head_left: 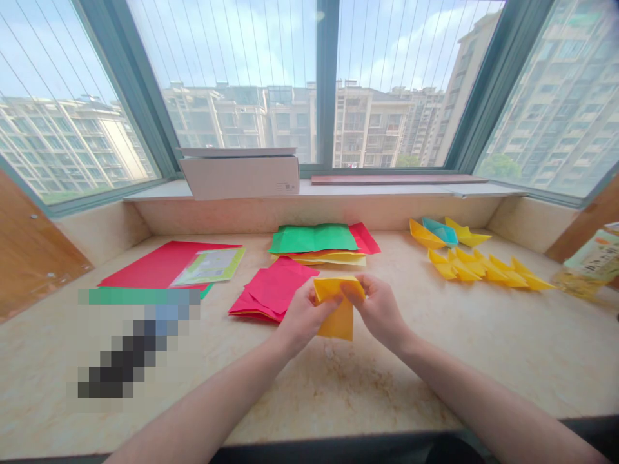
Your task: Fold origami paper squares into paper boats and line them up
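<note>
Beige marbled stone countertop (483, 348) under windows. White rectangular cardboard box (242, 175) on the ledge behind it, lid-like flap on top, contents hidden. Flat red paper sheets (145, 270) at left; clear plastic packet with yellow-green edging (210, 266) on them, pale contents unclear. Creased green paper (314, 238) at center back, over yellow and red paper. Loose pinkish-red paper stack (278, 290) just beside left hand. Clear printed container (597, 258) cut off at right edge, yellowish stuff low inside, blurred. Left hand (302, 316) and right hand (384, 309) near each other, each pinching the folded yellow paper piece (338, 319) between thumb and fingers. It sits between them, upper edge folded over, lower part hanging below the fingers. Overlapping row of yellow paper boats (483, 267) right of the hands, well apart; light-blue paper boat (440, 232) behind, between two yellow ones.
</note>
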Tool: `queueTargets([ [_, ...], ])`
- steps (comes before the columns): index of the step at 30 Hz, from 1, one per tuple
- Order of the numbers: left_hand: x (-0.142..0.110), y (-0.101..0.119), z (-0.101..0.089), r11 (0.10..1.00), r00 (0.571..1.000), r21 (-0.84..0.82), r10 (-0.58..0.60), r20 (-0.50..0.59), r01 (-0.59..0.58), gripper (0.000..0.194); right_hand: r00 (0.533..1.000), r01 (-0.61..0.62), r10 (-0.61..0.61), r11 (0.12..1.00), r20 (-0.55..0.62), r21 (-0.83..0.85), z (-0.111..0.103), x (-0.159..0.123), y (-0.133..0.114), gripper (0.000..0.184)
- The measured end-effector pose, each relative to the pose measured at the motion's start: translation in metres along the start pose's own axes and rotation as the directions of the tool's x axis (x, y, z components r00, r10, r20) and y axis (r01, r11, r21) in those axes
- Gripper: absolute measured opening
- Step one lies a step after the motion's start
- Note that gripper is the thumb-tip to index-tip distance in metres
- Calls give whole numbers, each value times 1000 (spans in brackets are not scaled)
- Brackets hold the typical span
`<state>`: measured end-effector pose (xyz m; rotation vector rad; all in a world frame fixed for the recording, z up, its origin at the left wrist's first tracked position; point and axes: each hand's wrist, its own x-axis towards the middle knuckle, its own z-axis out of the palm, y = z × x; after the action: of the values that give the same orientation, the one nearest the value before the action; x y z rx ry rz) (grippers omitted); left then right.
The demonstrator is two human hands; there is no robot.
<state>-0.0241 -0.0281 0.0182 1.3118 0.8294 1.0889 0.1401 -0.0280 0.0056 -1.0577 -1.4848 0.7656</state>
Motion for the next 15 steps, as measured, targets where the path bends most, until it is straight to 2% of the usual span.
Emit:
queueTargets([
  [3,0,1,-2,1000,998,11,18,-56,-18,46,1000,-6,6,1000,-6,1,-3,2,1,50],
  [9,1,6,-6,998,998,-33,63,32,-62,53,998,-52,45,986,51,157,-9,6,0,46],
  [15,0,7,-5,998,999,-57,37,10,-37,48,994,-90,75,971,77,221,-10,7,-2,48],
])
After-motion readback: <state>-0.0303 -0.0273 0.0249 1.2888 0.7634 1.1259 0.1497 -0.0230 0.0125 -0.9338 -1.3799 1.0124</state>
